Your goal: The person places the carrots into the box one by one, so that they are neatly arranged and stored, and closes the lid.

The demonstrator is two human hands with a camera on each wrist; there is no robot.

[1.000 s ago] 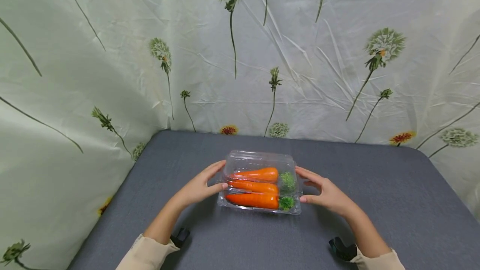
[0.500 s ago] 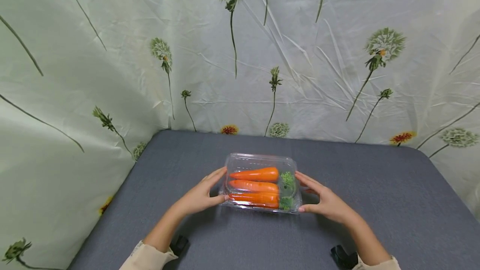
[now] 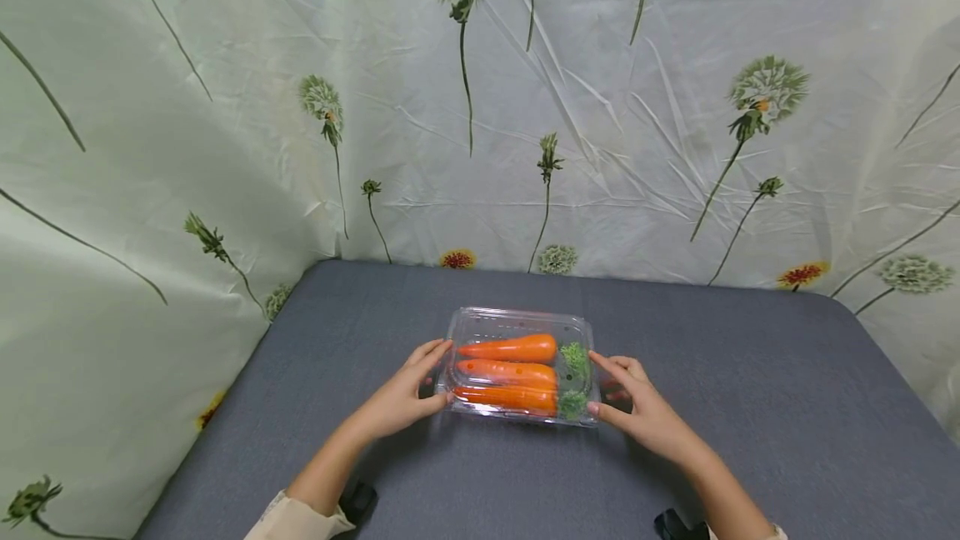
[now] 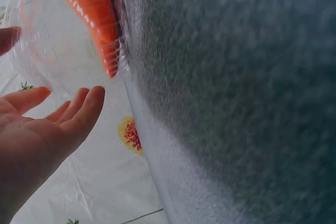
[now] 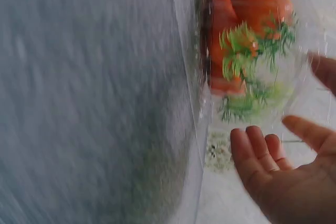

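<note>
A clear plastic clamshell box sits mid-table in the head view, its lid lying over the base. Through the plastic show three orange carrots with green tops at their right ends. At the box's left side, my left hand has its index finger and thumb against the edge. Opposite it, my right hand touches the right side with index fingertip and thumb. Both wrist views show loosely extended fingers by the clear wall. Whether the lid is latched I cannot tell.
The box stands on a grey cloth-covered table. Behind and to the left hangs a pale curtain printed with dandelions. A black strap shows at my left wrist and another dark strap at the right.
The lid, tilted up slightly a second ago, has come down flatter over the carrots. Both hands have come lower along the box's sides, and the right has moved slightly left.
</note>
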